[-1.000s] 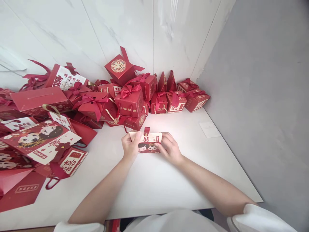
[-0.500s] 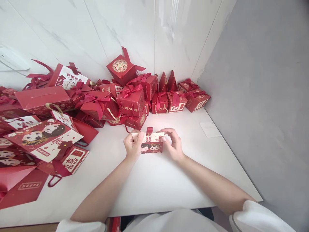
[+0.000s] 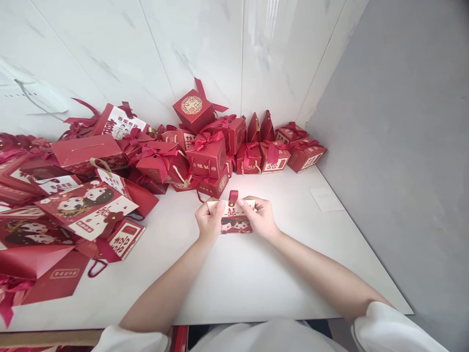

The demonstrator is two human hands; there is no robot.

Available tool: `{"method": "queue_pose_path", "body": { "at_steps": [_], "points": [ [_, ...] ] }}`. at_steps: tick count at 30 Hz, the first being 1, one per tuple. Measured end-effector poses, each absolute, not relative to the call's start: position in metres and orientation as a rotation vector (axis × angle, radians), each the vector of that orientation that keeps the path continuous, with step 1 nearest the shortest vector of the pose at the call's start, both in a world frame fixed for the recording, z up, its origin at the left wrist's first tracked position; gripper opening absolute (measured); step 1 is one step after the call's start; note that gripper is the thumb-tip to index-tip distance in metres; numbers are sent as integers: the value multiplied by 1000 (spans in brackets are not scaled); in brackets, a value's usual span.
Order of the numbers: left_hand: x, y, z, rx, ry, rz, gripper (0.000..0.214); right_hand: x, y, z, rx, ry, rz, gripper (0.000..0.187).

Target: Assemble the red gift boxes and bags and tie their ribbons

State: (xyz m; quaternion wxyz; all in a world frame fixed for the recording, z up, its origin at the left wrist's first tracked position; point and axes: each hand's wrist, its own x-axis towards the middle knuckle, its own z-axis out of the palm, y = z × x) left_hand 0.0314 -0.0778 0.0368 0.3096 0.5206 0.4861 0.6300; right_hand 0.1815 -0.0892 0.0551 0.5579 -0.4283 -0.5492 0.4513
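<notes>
Between my hands stands a small red and cream gift box (image 3: 236,225), printed with two cartoon faces and red characters, with a red ribbon loop (image 3: 233,196) at its top edge. My left hand (image 3: 210,219) grips the cream upper edge at the left, thumb in front and fingers behind. On the right side, my right hand (image 3: 261,218) pinches the same edge, its thumb close to the ribbon loop. The backs of both grips, and the rear of the box, are hidden.
Red gift boxes (image 3: 207,151) with ribbons are piled along the tiled wall. More boxes and a printed cartoon box (image 3: 88,205) crowd the left of the white table (image 3: 293,274). A white square (image 3: 327,199) lies at the right, near the grey wall (image 3: 403,146).
My right thumb has moved left along the box's top edge toward the ribbon loop, and the right hand has closed on it. The whole view has shifted slightly.
</notes>
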Motion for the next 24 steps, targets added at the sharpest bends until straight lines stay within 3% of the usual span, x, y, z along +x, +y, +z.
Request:
{"method": "queue_pose_path", "body": {
  "at_steps": [5,24],
  "points": [
    [32,-79,35,1318,1325,1648,44,176,-88,53,-1007,-1225,1078,58],
    [31,-76,29,1082,1389,1594,59,171,-88,47,-1028,-1193,997,54]
  ]
}}
